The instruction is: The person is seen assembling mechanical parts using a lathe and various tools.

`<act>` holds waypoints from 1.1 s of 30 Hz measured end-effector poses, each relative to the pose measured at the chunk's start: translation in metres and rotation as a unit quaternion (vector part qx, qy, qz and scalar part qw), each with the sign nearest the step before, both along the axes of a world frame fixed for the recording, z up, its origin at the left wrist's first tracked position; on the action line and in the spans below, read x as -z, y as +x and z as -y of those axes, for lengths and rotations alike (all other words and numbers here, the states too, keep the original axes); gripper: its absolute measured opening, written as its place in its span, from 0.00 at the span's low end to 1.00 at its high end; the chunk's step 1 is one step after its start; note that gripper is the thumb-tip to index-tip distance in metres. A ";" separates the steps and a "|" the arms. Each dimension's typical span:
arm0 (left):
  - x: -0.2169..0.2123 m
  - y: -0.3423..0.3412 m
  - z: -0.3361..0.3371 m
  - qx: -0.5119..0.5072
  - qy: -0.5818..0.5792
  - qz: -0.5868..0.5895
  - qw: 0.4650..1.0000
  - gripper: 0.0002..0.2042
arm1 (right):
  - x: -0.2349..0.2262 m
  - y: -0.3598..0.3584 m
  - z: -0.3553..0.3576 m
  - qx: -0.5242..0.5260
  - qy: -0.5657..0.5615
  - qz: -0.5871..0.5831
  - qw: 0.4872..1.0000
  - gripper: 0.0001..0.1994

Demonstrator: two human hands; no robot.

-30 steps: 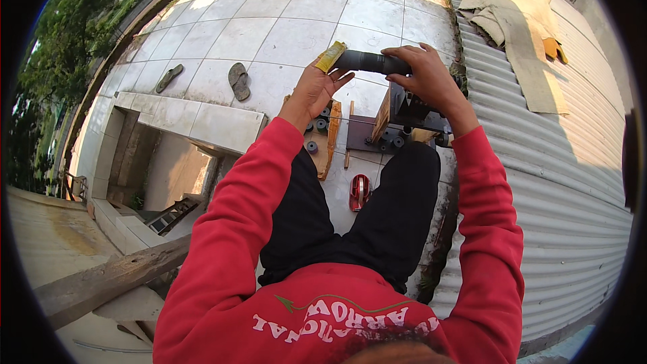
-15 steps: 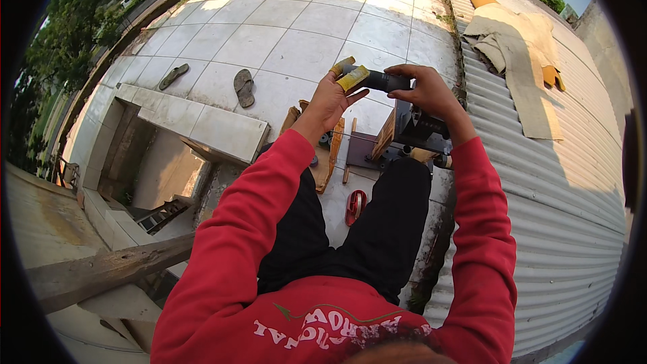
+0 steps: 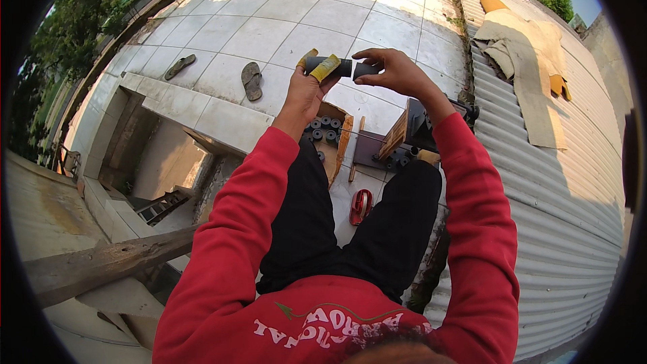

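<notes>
My left hand (image 3: 309, 91) is closed around a dark grey tube (image 3: 342, 68), held out in front of me above the tiled floor. Yellow wraps (image 3: 326, 67) cover two of its fingers. Between thumb and fingertips, my right hand (image 3: 399, 71) grips a short dark grey tube piece (image 3: 364, 71). The two tubes lie nearly in line, end to end, with a narrow gap between them. Below my hands, a cardboard box (image 3: 342, 143) holds several grey spool-like cylinders (image 3: 326, 123).
Right of the box stands a dark machine (image 3: 419, 128) with a wooden board (image 3: 396, 133). A red object (image 3: 361, 206) lies between my legs. Two slippers (image 3: 251, 81) are on the tiles. A walled opening (image 3: 158, 162) is at left, a corrugated roof (image 3: 559, 202) at right.
The short tube piece in my right hand has come away from the end of the longer tube, leaving a gap. Both hands have shifted left, and more of the box's contents shows.
</notes>
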State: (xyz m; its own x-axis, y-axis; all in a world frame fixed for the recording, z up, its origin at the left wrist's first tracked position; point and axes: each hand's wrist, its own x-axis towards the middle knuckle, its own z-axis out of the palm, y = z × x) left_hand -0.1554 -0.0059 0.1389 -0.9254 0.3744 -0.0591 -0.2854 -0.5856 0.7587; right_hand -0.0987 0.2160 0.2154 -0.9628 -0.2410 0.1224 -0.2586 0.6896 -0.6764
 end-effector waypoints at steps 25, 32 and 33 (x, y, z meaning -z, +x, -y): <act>0.080 0.198 0.095 0.207 0.126 0.235 0.941 0.24 | 0.101 0.287 0.050 0.231 -0.798 0.192 0.523 0.25; 0.080 0.232 0.040 0.340 0.079 0.238 0.906 0.29 | 0.099 0.351 0.056 0.224 -0.795 0.162 0.540 0.28; 0.079 0.235 0.036 0.343 0.073 0.245 0.904 0.29 | 0.100 0.357 0.057 0.230 -0.798 0.161 0.533 0.28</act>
State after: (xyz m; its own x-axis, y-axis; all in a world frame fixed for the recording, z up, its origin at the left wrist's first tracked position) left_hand 0.0792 -0.0417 0.0595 -0.3483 0.8876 -0.3015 -0.9002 -0.2270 0.3716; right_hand 0.2587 0.1594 0.1149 -0.9081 0.1930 -0.3717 -0.0033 -0.8908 -0.4544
